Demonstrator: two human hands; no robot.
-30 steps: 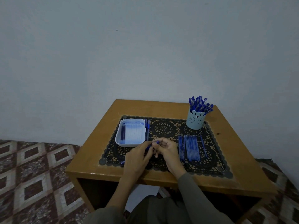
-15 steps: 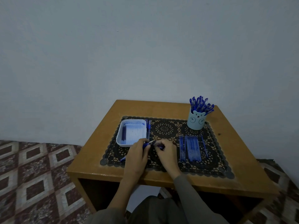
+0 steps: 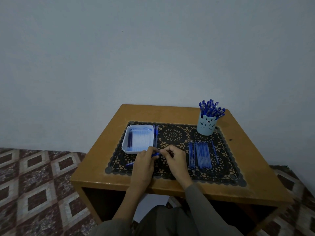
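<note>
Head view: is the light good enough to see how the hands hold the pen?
Head view: dim and bluish, no glare; the pen shows only as a dark blue streak in the left hand; the right hand meets its tip, its hold too murky to read. Head view: a soft shadow lies beside the cup.

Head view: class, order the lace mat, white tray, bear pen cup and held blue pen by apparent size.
1. lace mat
2. white tray
3. bear pen cup
4. blue pen, partly hidden under the left hand; less sure.
</note>
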